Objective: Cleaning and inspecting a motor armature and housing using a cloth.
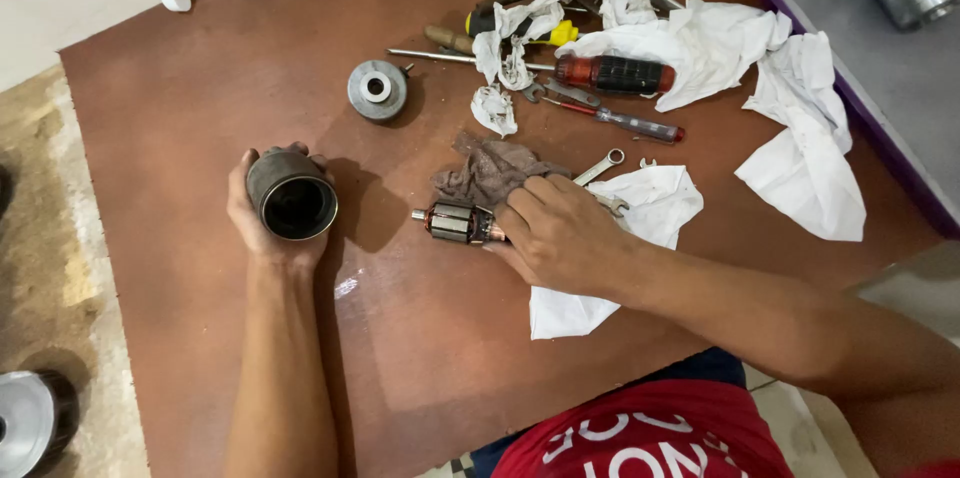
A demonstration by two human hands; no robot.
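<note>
Brown board makes up the worktop (200, 138), seen from the head camera looking straight down. The left hand (262, 223) sits at about nine o'clock of the scene, its fingers curled round a dark metal cylinder (292, 196) that stands upright with its open, hollow end facing the camera. The right hand (558, 233) lies near the centre, its fingers closed over a motor rotor (455, 223) with copper windings; the rotor lies flat on the board, its short shaft pointing toward nine o'clock, at the cylinder, though the two are apart. A grey-brown rag (490, 170) lies bunched just above the rotor at twelve o'clock of it, touching the right hand's fingertips.

At eleven o'clock of the rotor a round metal disc (378, 91) with a centre hole rests by itself. Toward one o'clock lie a red-handled screwdriver (612, 74), a slimmer screwdriver (625, 122) and a small spanner (598, 168), among white cloths (800, 168). A purple tray (900, 163) holding a metal part fills the upper right corner.

Judging by the rag and the grip, the step in hand looks like cleaning the rotor while the cylinder is kept steady. Bringing the two together would call for lifting the rotor, lining its shaft with the bore, and keeping the windings off the rim.
</note>
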